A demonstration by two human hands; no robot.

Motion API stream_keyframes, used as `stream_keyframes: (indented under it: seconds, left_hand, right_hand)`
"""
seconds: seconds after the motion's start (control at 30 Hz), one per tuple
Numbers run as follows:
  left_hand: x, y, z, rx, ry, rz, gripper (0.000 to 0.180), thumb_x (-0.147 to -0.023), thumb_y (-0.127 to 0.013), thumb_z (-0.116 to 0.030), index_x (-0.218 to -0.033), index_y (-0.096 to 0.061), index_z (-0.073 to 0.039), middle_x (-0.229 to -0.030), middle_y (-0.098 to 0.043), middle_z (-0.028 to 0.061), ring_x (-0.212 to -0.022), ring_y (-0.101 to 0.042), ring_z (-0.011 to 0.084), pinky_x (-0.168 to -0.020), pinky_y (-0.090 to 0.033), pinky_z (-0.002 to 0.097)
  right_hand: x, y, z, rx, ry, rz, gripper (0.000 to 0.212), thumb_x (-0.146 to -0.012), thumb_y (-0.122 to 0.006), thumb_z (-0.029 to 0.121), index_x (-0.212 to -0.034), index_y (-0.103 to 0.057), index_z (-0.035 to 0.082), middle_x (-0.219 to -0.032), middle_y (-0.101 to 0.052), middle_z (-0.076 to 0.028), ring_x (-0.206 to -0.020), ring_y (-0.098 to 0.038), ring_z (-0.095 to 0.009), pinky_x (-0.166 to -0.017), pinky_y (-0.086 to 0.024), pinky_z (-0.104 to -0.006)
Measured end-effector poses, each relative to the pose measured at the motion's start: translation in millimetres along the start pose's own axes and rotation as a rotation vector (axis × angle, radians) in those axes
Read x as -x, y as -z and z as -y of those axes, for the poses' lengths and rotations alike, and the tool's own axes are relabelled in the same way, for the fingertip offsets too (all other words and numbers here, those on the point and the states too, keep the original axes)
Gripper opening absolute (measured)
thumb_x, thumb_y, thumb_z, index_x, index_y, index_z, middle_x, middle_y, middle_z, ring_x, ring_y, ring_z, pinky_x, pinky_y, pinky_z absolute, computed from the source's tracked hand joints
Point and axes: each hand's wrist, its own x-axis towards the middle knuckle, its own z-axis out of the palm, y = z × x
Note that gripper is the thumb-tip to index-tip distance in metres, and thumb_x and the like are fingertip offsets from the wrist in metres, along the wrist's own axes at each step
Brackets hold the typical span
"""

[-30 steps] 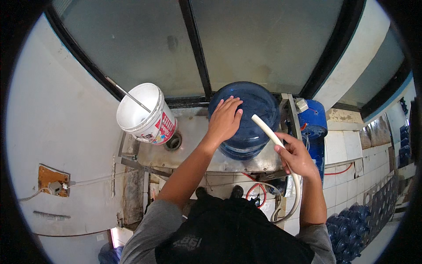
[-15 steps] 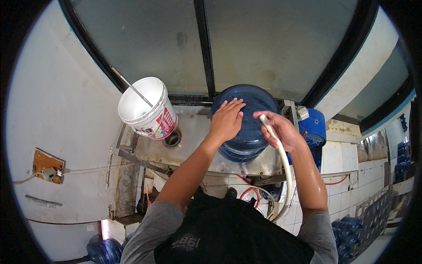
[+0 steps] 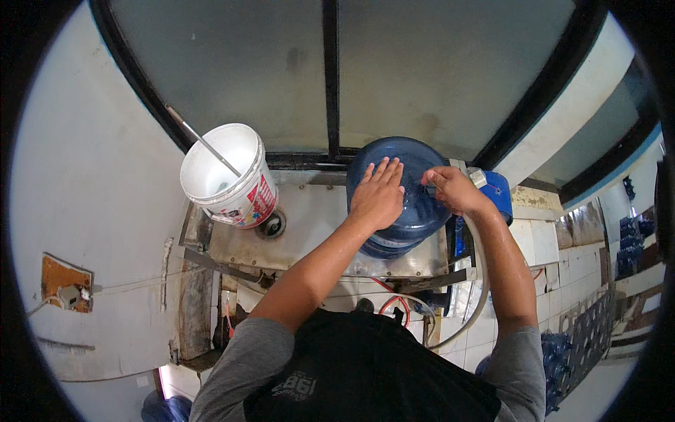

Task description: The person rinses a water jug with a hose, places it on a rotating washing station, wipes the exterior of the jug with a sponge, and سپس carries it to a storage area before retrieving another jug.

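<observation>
From the head camera, your left hand [image 3: 378, 195] lies flat on top of the big blue water jug [image 3: 404, 190], fingers spread and pointing away from you, palm pressed to its rounded surface; it grips nothing, it only rests there. Your right hand [image 3: 453, 190] sits on the right side of the jug, fingers curled around the end of a pale hose [image 3: 480, 281]. The hose runs down from the jug, along the outside of your right forearm, and curves back under the metal counter [image 3: 309, 225]. How tightly you pinch the hose end I cannot tell, since your knuckles hide the tip.

The jug stands on the right part of the counter, close against the dark window frame [image 3: 330, 77]. To the left of the jug, well apart from it, a white bucket [image 3: 226, 176] stands tilted on the counter with a thin metal rod [image 3: 200, 141] poking out of it. Between the bucket and the jug, nearer the bucket, a round drain [image 3: 272, 225] sits in the counter. Just to the right of the jug, behind your right hand, is a blue box-shaped thing [image 3: 500, 193].
</observation>
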Motion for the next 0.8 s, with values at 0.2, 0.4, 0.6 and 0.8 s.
stream_keyframes:
  seconds: [0.2, 0.4, 0.6, 0.8]
  left_hand:
    - [-7.0, 3.7, -7.5, -0.042, 0.068, 0.085, 0.079, -0.106, -0.043, -0.053, -0.158, -0.03, 0.006, -0.167, -0.027, 0.0239, -0.158, -0.019, 0.0383, -0.129, -0.013, 0.0485]
    - [-22.2, 2.1, -3.2, -0.087, -0.327, 0.251, 0.097, -0.1, -0.045, -0.069, -0.16, -0.024, 0.004, -0.169, -0.019, 0.0251, -0.159, -0.014, 0.0378, -0.128, -0.013, 0.0544]
    - [-59.0, 18.3, -5.8, -0.025, -0.472, 0.547, 0.09, -0.1, -0.045, -0.065, -0.161, -0.027, -0.002, -0.169, -0.022, 0.0217, -0.159, -0.015, 0.0365, -0.127, -0.015, 0.0585]
    - [-46.8, 7.3, 28.0, -0.191, -0.051, 0.206, 0.093, -0.1, -0.038, -0.069, -0.164, -0.02, -0.003, -0.171, -0.019, 0.0201, -0.159, -0.016, 0.0373, -0.128, -0.01, 0.0569]
  right_hand:
    - [20.6, -13.0, 20.1, 0.217, 0.088, 0.071, 0.034, -0.111, -0.048, 0.032, -0.107, -0.067, 0.003, -0.06, -0.047, 0.003, -0.046, -0.04, -0.008, -0.041, -0.032, -0.0283]
    - [23.4, -18.5, 28.1, 0.295, 0.285, 0.013, 0.037, -0.109, -0.049, 0.03, -0.103, -0.068, 0.0, -0.074, -0.06, -0.004, -0.065, -0.053, -0.013, -0.061, -0.046, -0.0337]
    - [4.3, -4.9, 38.5, 0.427, 0.342, -0.007, 0.039, -0.108, -0.048, 0.027, -0.104, -0.068, -0.006, -0.092, -0.071, -0.021, -0.087, -0.068, -0.029, -0.085, -0.052, -0.0427]
    - [-10.7, -20.9, 50.3, 0.439, 0.303, -0.066, 0.037, -0.107, -0.049, 0.026, -0.103, -0.068, -0.005, -0.092, -0.071, -0.021, -0.084, -0.067, -0.03, -0.084, -0.052, -0.0419]
